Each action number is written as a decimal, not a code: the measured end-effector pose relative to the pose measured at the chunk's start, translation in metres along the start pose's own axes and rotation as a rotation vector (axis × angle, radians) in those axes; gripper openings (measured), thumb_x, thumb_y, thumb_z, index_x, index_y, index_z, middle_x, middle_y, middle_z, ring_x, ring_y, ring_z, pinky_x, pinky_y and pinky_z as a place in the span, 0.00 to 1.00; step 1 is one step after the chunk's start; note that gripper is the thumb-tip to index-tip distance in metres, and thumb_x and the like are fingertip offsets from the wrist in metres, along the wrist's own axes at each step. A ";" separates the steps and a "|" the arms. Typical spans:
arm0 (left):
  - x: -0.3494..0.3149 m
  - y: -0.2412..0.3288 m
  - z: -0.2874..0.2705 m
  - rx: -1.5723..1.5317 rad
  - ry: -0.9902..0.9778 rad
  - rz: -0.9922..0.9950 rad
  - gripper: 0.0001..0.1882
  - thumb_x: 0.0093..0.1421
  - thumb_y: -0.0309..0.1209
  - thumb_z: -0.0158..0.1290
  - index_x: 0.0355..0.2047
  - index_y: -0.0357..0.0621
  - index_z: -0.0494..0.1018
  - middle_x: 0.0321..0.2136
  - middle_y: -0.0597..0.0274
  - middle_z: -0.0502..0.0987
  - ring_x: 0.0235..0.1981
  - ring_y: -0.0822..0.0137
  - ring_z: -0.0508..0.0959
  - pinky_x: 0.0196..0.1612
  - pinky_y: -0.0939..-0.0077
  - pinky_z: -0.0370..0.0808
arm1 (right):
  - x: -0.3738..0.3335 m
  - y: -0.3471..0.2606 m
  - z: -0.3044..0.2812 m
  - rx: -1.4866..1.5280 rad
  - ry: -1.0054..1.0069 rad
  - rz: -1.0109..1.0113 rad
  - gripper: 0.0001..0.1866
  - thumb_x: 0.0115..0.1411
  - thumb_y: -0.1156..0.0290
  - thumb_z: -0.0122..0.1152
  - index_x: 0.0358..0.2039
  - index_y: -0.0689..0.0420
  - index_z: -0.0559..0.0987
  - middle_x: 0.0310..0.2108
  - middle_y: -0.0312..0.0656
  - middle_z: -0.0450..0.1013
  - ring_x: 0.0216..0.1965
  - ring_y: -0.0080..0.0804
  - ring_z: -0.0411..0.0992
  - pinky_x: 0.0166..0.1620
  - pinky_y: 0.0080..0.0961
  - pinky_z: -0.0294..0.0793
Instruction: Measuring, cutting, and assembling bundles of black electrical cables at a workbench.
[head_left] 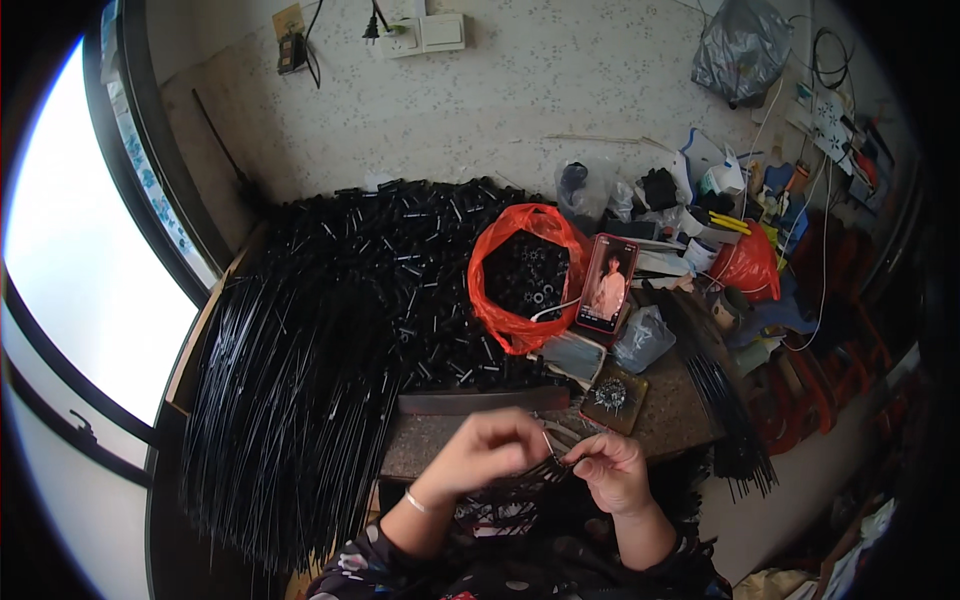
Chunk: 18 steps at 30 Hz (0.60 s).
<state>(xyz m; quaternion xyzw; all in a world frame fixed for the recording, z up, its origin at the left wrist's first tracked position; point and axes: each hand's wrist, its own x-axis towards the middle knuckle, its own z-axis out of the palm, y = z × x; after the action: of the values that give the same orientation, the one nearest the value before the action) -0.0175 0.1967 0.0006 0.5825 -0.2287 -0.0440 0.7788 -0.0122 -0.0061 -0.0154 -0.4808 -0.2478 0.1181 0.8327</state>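
My left hand [488, 452] and my right hand [612, 474] are close together at the front edge of the workbench [408, 452]. The fingers of both are drawn into pinches. A thin, light-coloured sliver shows at the left fingertips, too small to name. At the right fingertips there is a tiny dark piece, also unclear. Just beyond them lies what looks like a pair of pliers [562, 432], partly hidden by my fingers. Near my right hand, a shallow tin [632, 416] holds a cluster of small shiny metal pieces.
Black rods [285, 430] hang off the bench at left, below a heap of short black tubes [400, 235]. A red plastic bag [482, 310] with small rings stands behind a dark bar [480, 402]. A phone [607, 285] leans beside it; clutter and more rods [727, 420] lie right.
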 end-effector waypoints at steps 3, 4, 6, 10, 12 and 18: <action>0.070 -0.036 -0.046 0.375 0.250 -0.058 0.11 0.55 0.32 0.55 0.35 0.38 0.73 0.29 0.65 0.75 0.32 0.76 0.73 0.36 0.84 0.69 | 0.015 0.005 -0.017 0.073 -0.003 0.017 0.06 0.55 0.76 0.58 0.33 0.64 0.75 0.33 0.41 0.74 0.35 0.23 0.72 0.41 0.19 0.71; 0.098 -0.044 -0.061 0.612 0.297 -0.065 0.10 0.53 0.31 0.55 0.36 0.40 0.74 0.29 0.62 0.76 0.32 0.73 0.74 0.35 0.82 0.70 | 0.021 0.006 -0.021 0.107 -0.002 0.050 0.06 0.56 0.75 0.58 0.33 0.63 0.74 0.32 0.41 0.74 0.34 0.23 0.72 0.40 0.19 0.71; 0.132 -0.064 -0.093 0.868 0.354 -0.053 0.10 0.51 0.29 0.56 0.36 0.43 0.75 0.30 0.60 0.76 0.32 0.69 0.76 0.35 0.80 0.72 | 0.032 0.008 -0.019 0.139 -0.007 0.060 0.06 0.56 0.74 0.57 0.33 0.63 0.73 0.32 0.40 0.74 0.34 0.24 0.72 0.40 0.19 0.71; 0.184 -0.116 -0.140 1.770 0.513 -0.028 0.07 0.50 0.26 0.48 0.28 0.45 0.76 0.31 0.57 0.75 0.35 0.56 0.74 0.32 0.70 0.75 | 0.043 0.023 -0.025 0.117 0.190 0.088 0.07 0.59 0.74 0.52 0.37 0.61 0.70 0.31 0.40 0.71 0.32 0.25 0.71 0.38 0.22 0.72; 0.199 -0.123 -0.140 1.882 0.403 -0.063 0.07 0.51 0.26 0.46 0.27 0.43 0.75 0.31 0.57 0.74 0.35 0.57 0.74 0.33 0.71 0.76 | 0.048 0.023 -0.026 0.096 0.388 0.057 0.07 0.61 0.72 0.50 0.37 0.61 0.70 0.31 0.37 0.70 0.32 0.22 0.69 0.38 0.19 0.70; 0.201 -0.117 -0.147 1.680 0.469 -0.134 0.04 0.49 0.27 0.51 0.25 0.43 0.74 0.31 0.50 0.74 0.34 0.53 0.75 0.34 0.62 0.74 | 0.031 0.006 -0.030 -0.020 0.258 0.020 0.09 0.53 0.78 0.59 0.36 0.64 0.74 0.29 0.36 0.72 0.31 0.20 0.71 0.38 0.15 0.71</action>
<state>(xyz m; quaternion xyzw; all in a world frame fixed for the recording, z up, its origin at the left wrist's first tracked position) 0.2448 0.2223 -0.0783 0.9699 0.0156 0.2144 0.1145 0.0300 -0.0119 -0.0232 -0.5028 -0.1353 0.0610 0.8516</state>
